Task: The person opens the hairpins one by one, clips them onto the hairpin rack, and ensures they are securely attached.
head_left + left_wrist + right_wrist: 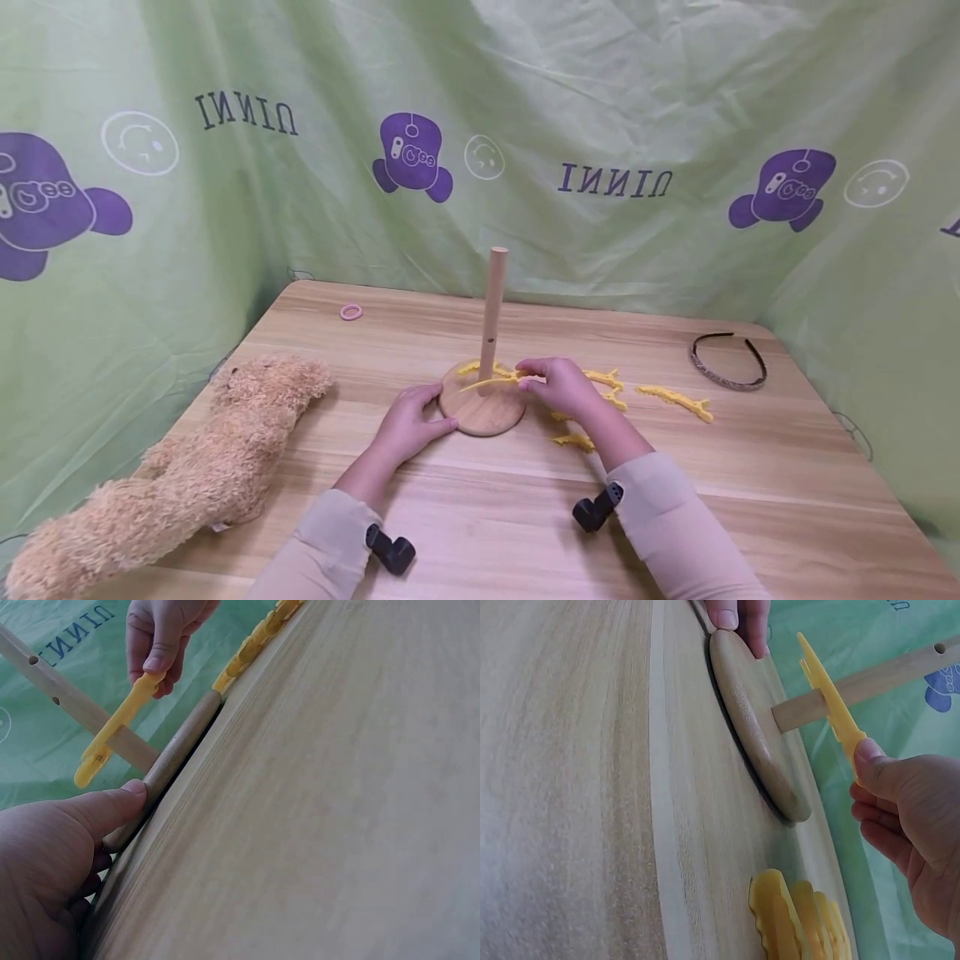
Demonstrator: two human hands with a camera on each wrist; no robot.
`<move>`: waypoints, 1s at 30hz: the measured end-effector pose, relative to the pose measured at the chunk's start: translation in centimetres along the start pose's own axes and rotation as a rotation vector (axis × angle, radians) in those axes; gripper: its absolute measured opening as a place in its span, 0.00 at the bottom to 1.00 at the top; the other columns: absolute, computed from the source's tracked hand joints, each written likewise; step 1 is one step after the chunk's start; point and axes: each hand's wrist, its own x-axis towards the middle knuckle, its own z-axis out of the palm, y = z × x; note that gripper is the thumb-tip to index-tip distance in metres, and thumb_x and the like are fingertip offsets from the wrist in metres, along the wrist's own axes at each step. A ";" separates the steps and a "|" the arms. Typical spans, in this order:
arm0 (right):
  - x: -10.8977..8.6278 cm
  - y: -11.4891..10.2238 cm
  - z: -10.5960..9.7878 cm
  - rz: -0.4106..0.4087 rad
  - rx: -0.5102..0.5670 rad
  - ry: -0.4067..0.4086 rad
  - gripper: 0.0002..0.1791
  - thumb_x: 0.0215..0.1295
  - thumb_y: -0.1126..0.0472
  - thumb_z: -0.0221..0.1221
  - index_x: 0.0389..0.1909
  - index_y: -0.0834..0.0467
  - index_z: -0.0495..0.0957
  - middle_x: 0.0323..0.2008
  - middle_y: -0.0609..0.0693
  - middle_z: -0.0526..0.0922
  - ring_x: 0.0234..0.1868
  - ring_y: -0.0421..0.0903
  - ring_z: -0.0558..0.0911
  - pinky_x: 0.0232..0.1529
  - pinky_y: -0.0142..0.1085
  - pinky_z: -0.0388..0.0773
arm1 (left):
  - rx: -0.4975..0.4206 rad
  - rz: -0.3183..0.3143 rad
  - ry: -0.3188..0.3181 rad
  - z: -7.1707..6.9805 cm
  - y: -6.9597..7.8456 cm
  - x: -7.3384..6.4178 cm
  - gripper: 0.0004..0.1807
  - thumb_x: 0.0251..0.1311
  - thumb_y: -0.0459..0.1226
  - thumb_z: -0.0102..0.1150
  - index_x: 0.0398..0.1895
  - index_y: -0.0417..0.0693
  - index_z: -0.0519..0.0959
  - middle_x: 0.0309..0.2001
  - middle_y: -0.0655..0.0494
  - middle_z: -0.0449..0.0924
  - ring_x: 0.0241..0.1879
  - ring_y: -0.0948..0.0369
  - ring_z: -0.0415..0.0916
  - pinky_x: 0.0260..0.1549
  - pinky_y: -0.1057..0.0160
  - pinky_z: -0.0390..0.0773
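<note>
A wooden stand has a round base (482,414) and an upright post (493,304) with a small hole in it. My left hand (408,425) holds the base by its left edge, thumb on the near rim and fingers farther round. Between thumb and fingers, my right hand (564,387) pinches a yellow hair clip (127,712) at its handle end. The clip's toothed prongs are spread and straddle the post low down, above the base. More yellow hair clips (780,907) lie on the tabletop beside the base, partly behind my right hand and forearm in the head view.
One hair clip (675,402) lies farther right, near a dark headband (727,382). At the back left is a pink hair tie (351,312). A fluffy tan plush toy (217,450) stretches along the left side of the wooden table (487,525). Green printed curtains (600,100) surround it.
</note>
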 end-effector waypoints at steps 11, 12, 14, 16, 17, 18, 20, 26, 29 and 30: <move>-0.5 -0.2 -0.3 -0.005 0.031 -0.036 0.22 0.67 0.56 0.61 0.60 0.60 0.77 0.56 0.58 0.82 0.63 0.59 0.76 0.65 0.54 0.73 | 0.005 0.011 0.003 0.2 -0.1 0.2 0.36 0.52 0.42 0.72 0.61 0.32 0.74 0.61 0.38 0.76 0.65 0.43 0.68 0.68 0.46 0.65; -0.6 -0.2 -0.3 -0.006 0.031 -0.035 0.23 0.67 0.56 0.61 0.60 0.60 0.77 0.57 0.58 0.82 0.63 0.59 0.76 0.65 0.54 0.73 | 0.004 0.011 0.003 0.2 0.0 0.2 0.36 0.52 0.42 0.72 0.61 0.32 0.74 0.61 0.38 0.76 0.65 0.43 0.68 0.68 0.46 0.65; -0.6 -0.1 -0.3 0.002 0.039 -0.033 0.24 0.66 0.56 0.62 0.61 0.60 0.76 0.57 0.58 0.82 0.64 0.60 0.76 0.65 0.54 0.72 | 0.007 0.015 0.004 0.2 0.0 0.2 0.36 0.51 0.42 0.72 0.61 0.32 0.74 0.61 0.38 0.76 0.65 0.43 0.68 0.68 0.46 0.65; -0.7 -0.1 -0.3 0.007 0.049 -0.031 0.25 0.66 0.55 0.62 0.62 0.59 0.75 0.59 0.59 0.81 0.64 0.60 0.75 0.65 0.54 0.72 | 0.005 0.016 0.006 0.2 -0.1 0.2 0.36 0.51 0.42 0.72 0.61 0.32 0.74 0.61 0.38 0.76 0.65 0.43 0.68 0.68 0.46 0.65; -0.7 0.0 -0.3 0.010 0.055 -0.029 0.26 0.66 0.54 0.63 0.63 0.59 0.75 0.59 0.58 0.80 0.64 0.60 0.75 0.66 0.54 0.72 | 0.005 0.014 0.005 0.2 -0.1 0.2 0.36 0.51 0.42 0.72 0.61 0.32 0.74 0.61 0.38 0.76 0.65 0.43 0.68 0.68 0.46 0.65; -0.8 0.0 -0.3 0.013 0.062 -0.026 0.27 0.65 0.54 0.63 0.63 0.59 0.74 0.60 0.58 0.80 0.64 0.60 0.75 0.66 0.54 0.71 | 0.006 0.015 0.005 0.3 0.0 0.2 0.36 0.51 0.42 0.72 0.61 0.32 0.74 0.61 0.38 0.76 0.65 0.43 0.68 0.68 0.46 0.65; -0.9 0.2 -0.3 0.008 0.071 -0.015 0.28 0.65 0.53 0.63 0.64 0.58 0.74 0.61 0.59 0.79 0.64 0.61 0.74 0.66 0.54 0.71 | 0.006 0.019 0.007 0.3 -0.1 0.2 0.36 0.51 0.42 0.72 0.61 0.31 0.74 0.61 0.37 0.76 0.64 0.42 0.69 0.68 0.46 0.66; -1.9 0.9 -1.1 0.009 0.067 0.035 0.31 0.64 0.50 0.64 0.65 0.58 0.73 0.64 0.57 0.76 0.65 0.62 0.73 0.66 0.55 0.70 | 0.007 0.018 0.004 0.3 -0.1 0.2 0.36 0.51 0.42 0.72 0.61 0.32 0.73 0.61 0.37 0.76 0.65 0.42 0.68 0.68 0.45 0.66; -2.6 1.5 -1.9 0.031 0.068 0.055 0.30 0.64 0.51 0.64 0.66 0.57 0.72 0.65 0.57 0.75 0.66 0.61 0.73 0.67 0.56 0.69 | 0.007 0.009 0.003 0.2 -0.2 0.1 0.36 0.51 0.42 0.72 0.62 0.32 0.73 0.62 0.38 0.75 0.65 0.43 0.68 0.69 0.46 0.65; -2.9 1.8 -2.2 0.036 0.064 0.061 0.30 0.64 0.51 0.64 0.66 0.57 0.72 0.65 0.58 0.75 0.66 0.61 0.72 0.67 0.57 0.69 | 0.008 0.009 0.005 0.2 -0.2 0.2 0.36 0.51 0.42 0.72 0.62 0.32 0.73 0.62 0.38 0.75 0.65 0.43 0.68 0.68 0.46 0.65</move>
